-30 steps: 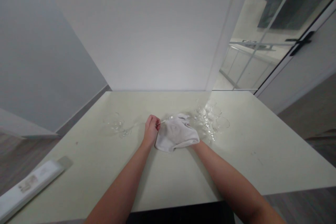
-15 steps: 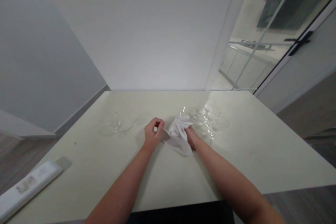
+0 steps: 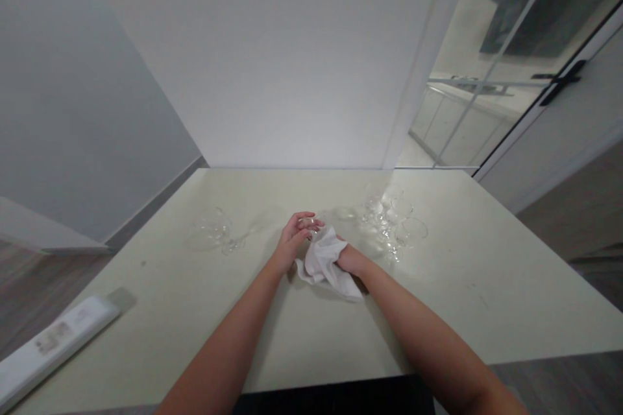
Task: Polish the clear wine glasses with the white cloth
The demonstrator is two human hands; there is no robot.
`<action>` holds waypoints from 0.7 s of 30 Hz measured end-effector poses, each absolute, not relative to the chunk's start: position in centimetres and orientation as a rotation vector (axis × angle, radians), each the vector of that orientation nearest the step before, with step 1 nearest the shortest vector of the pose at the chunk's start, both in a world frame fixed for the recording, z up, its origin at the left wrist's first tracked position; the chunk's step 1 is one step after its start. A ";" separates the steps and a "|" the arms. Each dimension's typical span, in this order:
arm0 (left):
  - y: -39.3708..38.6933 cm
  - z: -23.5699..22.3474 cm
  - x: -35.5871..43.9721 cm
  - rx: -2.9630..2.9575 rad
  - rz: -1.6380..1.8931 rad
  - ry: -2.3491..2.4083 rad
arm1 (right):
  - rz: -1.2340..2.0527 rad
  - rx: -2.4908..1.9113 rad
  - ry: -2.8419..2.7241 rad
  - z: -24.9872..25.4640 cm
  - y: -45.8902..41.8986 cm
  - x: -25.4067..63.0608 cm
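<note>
Over the middle of the table, my left hand (image 3: 293,238) curls its fingers around a clear glass (image 3: 311,223), which looks like a stemmed wine glass. A white cloth (image 3: 325,258) covers the glass's near part, so its full shape is hidden. My right hand (image 3: 349,258) grips this cloth from the right, its fingers mostly buried in the folds. The cloth's loose end hangs toward me, close to the tabletop.
To the left, a clear stemmed glass (image 3: 217,227) lies on its side on the pale table (image 3: 311,343). Several clear glasses (image 3: 389,217) are grouped right of my hands. A long white box (image 3: 61,343) sits at the near left edge. A wall (image 3: 302,78) borders the table's far side.
My left hand has gone from pinching the cloth's edge to wrapping around the glass. Cloth and glass have shifted left with my right hand, and the glass now tips toward my left hand.
</note>
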State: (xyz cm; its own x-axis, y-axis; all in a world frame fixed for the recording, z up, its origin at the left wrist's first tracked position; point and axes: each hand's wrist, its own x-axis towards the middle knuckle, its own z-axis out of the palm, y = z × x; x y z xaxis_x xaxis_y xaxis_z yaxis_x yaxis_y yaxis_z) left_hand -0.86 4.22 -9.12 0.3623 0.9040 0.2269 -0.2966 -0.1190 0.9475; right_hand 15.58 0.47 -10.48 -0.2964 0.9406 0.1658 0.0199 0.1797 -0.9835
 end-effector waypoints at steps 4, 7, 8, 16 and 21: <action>4.1 -8.8 -0.5 1.286 1.182 0.765 | 1.275 -0.890 -1.593 -11.4 0.8 15.6; 4.2 -8.8 -0.5 1.239 1.132 0.718 | 1.279 -0.919 -1.559 -11.6 0.7 15.7; 4.2 -8.8 -0.5 1.231 1.127 0.695 | 1.276 -0.933 -1.554 -11.5 0.7 15.7; 4.3 -9.1 -0.5 1.211 1.146 0.652 | 1.286 -0.894 -1.603 -11.5 1.0 15.8; 4.3 -8.9 -0.6 1.254 1.170 0.659 | 1.341 -0.949 -1.506 -11.5 0.6 15.9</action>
State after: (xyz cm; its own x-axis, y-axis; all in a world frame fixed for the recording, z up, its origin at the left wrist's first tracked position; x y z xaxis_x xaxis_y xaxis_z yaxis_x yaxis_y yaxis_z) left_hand -0.60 4.29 -8.88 0.3252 0.9236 0.2031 -0.3046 -0.1011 0.9471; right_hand 15.91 0.65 -11.50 -0.3192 0.9399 0.1215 -0.0124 0.1241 -0.9922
